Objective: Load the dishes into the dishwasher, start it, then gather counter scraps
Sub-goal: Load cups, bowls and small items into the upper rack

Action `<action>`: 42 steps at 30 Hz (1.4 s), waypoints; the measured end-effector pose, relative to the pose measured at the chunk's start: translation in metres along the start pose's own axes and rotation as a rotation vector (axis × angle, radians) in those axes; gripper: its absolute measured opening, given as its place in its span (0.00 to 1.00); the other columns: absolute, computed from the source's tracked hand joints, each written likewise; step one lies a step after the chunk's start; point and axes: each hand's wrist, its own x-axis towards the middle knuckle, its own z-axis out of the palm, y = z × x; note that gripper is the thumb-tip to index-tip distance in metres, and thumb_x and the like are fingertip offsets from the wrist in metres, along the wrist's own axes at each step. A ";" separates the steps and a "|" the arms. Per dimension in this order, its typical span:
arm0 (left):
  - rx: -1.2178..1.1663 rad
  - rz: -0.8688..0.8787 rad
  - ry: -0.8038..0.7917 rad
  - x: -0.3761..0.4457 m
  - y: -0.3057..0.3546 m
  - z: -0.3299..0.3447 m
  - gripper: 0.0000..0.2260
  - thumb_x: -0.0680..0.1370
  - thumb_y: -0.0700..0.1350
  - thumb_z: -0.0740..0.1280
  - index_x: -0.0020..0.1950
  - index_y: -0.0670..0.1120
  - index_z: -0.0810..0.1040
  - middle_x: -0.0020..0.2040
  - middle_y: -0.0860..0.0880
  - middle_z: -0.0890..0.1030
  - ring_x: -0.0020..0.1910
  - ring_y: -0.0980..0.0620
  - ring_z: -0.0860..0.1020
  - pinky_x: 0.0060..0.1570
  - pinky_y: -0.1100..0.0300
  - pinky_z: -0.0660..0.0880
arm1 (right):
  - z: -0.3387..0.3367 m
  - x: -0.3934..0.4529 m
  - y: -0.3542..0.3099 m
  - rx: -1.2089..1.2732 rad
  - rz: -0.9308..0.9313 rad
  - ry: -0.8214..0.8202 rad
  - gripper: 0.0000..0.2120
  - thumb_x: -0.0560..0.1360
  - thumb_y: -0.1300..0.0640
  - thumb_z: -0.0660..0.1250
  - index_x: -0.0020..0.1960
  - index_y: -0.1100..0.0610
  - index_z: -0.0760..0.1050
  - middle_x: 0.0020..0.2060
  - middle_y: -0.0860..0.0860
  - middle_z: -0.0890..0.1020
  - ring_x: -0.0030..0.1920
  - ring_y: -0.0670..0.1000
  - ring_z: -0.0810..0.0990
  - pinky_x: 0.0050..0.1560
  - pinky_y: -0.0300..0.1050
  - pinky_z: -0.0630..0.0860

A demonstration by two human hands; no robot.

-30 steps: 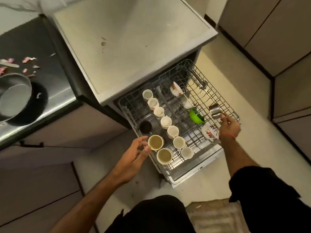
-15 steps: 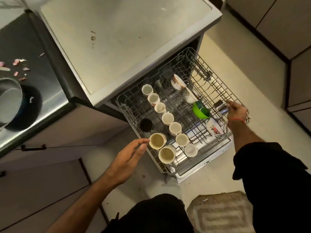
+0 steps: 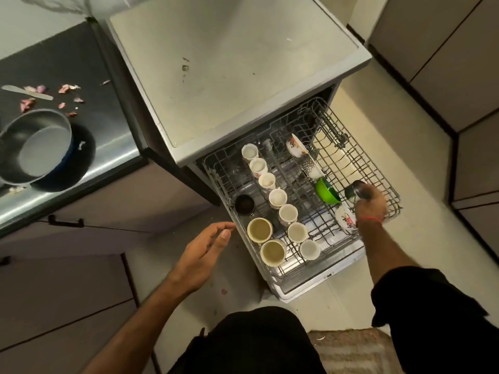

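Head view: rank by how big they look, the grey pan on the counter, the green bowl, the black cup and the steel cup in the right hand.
1. Grey pan, by far the largest.
2. Green bowl.
3. Black cup and steel cup look alike; the right hand hides part of the steel cup, so I won't rank them.

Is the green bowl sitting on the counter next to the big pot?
No, the green bowl stands tilted in the pulled-out dishwasher rack, while the big pot sits apart on the dark counter.
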 end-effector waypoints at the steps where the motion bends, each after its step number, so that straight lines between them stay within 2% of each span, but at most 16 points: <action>1: -0.010 0.009 0.017 -0.005 -0.004 -0.004 0.15 0.81 0.56 0.59 0.65 0.57 0.76 0.60 0.66 0.79 0.61 0.60 0.78 0.55 0.75 0.71 | 0.005 -0.013 -0.004 -0.001 -0.054 -0.024 0.26 0.70 0.78 0.58 0.59 0.56 0.80 0.60 0.54 0.80 0.61 0.53 0.77 0.66 0.47 0.74; 4: -0.023 0.028 0.077 -0.020 -0.017 -0.018 0.14 0.81 0.57 0.60 0.65 0.59 0.76 0.61 0.64 0.79 0.61 0.60 0.78 0.56 0.72 0.73 | 0.029 -0.063 -0.027 0.018 -0.198 -0.121 0.22 0.74 0.75 0.58 0.58 0.56 0.79 0.60 0.50 0.77 0.59 0.49 0.75 0.60 0.36 0.73; 8: -0.061 0.060 0.239 -0.055 -0.042 -0.045 0.13 0.80 0.55 0.62 0.64 0.58 0.77 0.60 0.58 0.80 0.59 0.61 0.78 0.54 0.69 0.74 | 0.087 -0.148 -0.056 0.053 -0.422 -0.342 0.16 0.75 0.72 0.60 0.54 0.58 0.81 0.53 0.54 0.83 0.56 0.53 0.80 0.61 0.50 0.76; 10: -0.078 0.062 0.334 -0.075 -0.058 -0.061 0.13 0.79 0.55 0.64 0.63 0.57 0.78 0.59 0.56 0.80 0.56 0.61 0.79 0.52 0.68 0.75 | 0.118 -0.196 -0.072 0.056 -0.522 -0.511 0.16 0.74 0.72 0.60 0.54 0.59 0.81 0.52 0.54 0.84 0.54 0.53 0.81 0.61 0.49 0.76; 12: -0.102 0.067 0.440 -0.100 -0.079 -0.080 0.11 0.80 0.52 0.65 0.62 0.56 0.79 0.58 0.55 0.80 0.55 0.60 0.79 0.51 0.67 0.75 | 0.145 -0.259 -0.093 0.054 -0.619 -0.694 0.15 0.76 0.71 0.60 0.54 0.59 0.82 0.51 0.52 0.84 0.52 0.48 0.81 0.59 0.43 0.76; 15: -0.134 0.080 0.624 -0.140 -0.114 -0.108 0.09 0.80 0.46 0.68 0.60 0.56 0.80 0.58 0.56 0.81 0.53 0.59 0.80 0.51 0.66 0.75 | 0.175 -0.354 -0.120 0.063 -0.665 -0.979 0.17 0.76 0.70 0.61 0.53 0.52 0.81 0.49 0.46 0.83 0.51 0.42 0.82 0.56 0.40 0.76; 19: -0.172 0.124 0.959 -0.204 -0.159 -0.145 0.09 0.81 0.40 0.68 0.55 0.53 0.81 0.57 0.55 0.82 0.50 0.55 0.81 0.48 0.63 0.77 | 0.200 -0.477 -0.142 0.063 -0.732 -1.265 0.21 0.76 0.70 0.62 0.51 0.43 0.78 0.46 0.43 0.83 0.48 0.45 0.82 0.54 0.43 0.78; 21: -0.216 0.135 1.111 -0.242 -0.180 -0.161 0.06 0.80 0.42 0.67 0.51 0.51 0.82 0.57 0.53 0.82 0.50 0.52 0.82 0.45 0.57 0.78 | 0.205 -0.540 -0.149 0.049 -0.771 -1.413 0.21 0.76 0.70 0.63 0.51 0.44 0.79 0.46 0.46 0.84 0.46 0.46 0.83 0.52 0.41 0.78; 23: -0.277 0.136 1.246 -0.282 -0.197 -0.173 0.05 0.79 0.45 0.66 0.48 0.52 0.82 0.57 0.52 0.82 0.48 0.51 0.82 0.43 0.57 0.77 | 0.209 -0.597 -0.151 0.050 -0.788 -1.550 0.19 0.76 0.71 0.63 0.53 0.47 0.79 0.48 0.49 0.84 0.46 0.48 0.83 0.51 0.40 0.77; 26: -0.371 0.104 1.409 -0.337 -0.226 -0.184 0.08 0.76 0.54 0.67 0.48 0.52 0.82 0.55 0.53 0.83 0.48 0.53 0.82 0.45 0.57 0.78 | 0.211 -0.678 -0.149 0.067 -0.756 -1.754 0.17 0.77 0.72 0.62 0.55 0.52 0.79 0.51 0.53 0.84 0.49 0.51 0.83 0.53 0.45 0.79; 29: -0.463 0.001 1.545 -0.392 -0.257 -0.187 0.14 0.75 0.59 0.69 0.52 0.50 0.81 0.54 0.55 0.83 0.47 0.53 0.82 0.47 0.57 0.79 | 0.207 -0.751 -0.143 0.066 -0.668 -1.937 0.16 0.78 0.73 0.61 0.58 0.56 0.77 0.53 0.56 0.83 0.50 0.51 0.83 0.53 0.45 0.80; 32: -0.467 -0.106 1.742 -0.447 -0.290 -0.180 0.06 0.79 0.50 0.70 0.54 0.50 0.81 0.53 0.55 0.83 0.48 0.53 0.81 0.49 0.55 0.80 | 0.202 -0.817 -0.127 -0.002 -0.617 -2.112 0.16 0.78 0.73 0.61 0.61 0.59 0.75 0.56 0.56 0.82 0.52 0.48 0.83 0.53 0.41 0.79; 34: -0.437 -0.183 1.878 -0.479 -0.306 -0.175 0.03 0.80 0.47 0.70 0.53 0.51 0.81 0.52 0.55 0.82 0.48 0.54 0.81 0.51 0.55 0.79 | 0.198 -0.847 -0.118 -0.050 -0.619 -2.185 0.16 0.78 0.72 0.61 0.63 0.60 0.74 0.58 0.56 0.81 0.54 0.48 0.83 0.56 0.42 0.79; 37: -0.332 -0.365 2.074 -0.530 -0.333 -0.166 0.06 0.78 0.44 0.72 0.51 0.55 0.80 0.54 0.54 0.80 0.54 0.56 0.78 0.58 0.56 0.76 | 0.188 -0.881 -0.106 -0.124 -0.674 -2.274 0.16 0.78 0.71 0.62 0.64 0.59 0.74 0.59 0.54 0.81 0.57 0.50 0.82 0.59 0.46 0.79; 39: -0.254 -0.577 2.097 -0.563 -0.354 -0.163 0.09 0.77 0.44 0.73 0.54 0.55 0.79 0.61 0.50 0.76 0.63 0.52 0.74 0.67 0.52 0.70 | 0.182 -0.892 -0.100 -0.167 -0.712 -2.312 0.17 0.79 0.71 0.61 0.64 0.58 0.74 0.59 0.52 0.81 0.58 0.50 0.82 0.59 0.46 0.79; 42: -0.233 -0.950 2.030 -0.609 -0.384 -0.165 0.16 0.76 0.49 0.73 0.64 0.55 0.77 0.73 0.45 0.65 0.72 0.42 0.64 0.71 0.43 0.63 | 0.179 -0.901 -0.091 -0.224 -0.768 -2.334 0.17 0.79 0.70 0.61 0.64 0.56 0.74 0.60 0.52 0.80 0.57 0.49 0.82 0.58 0.47 0.79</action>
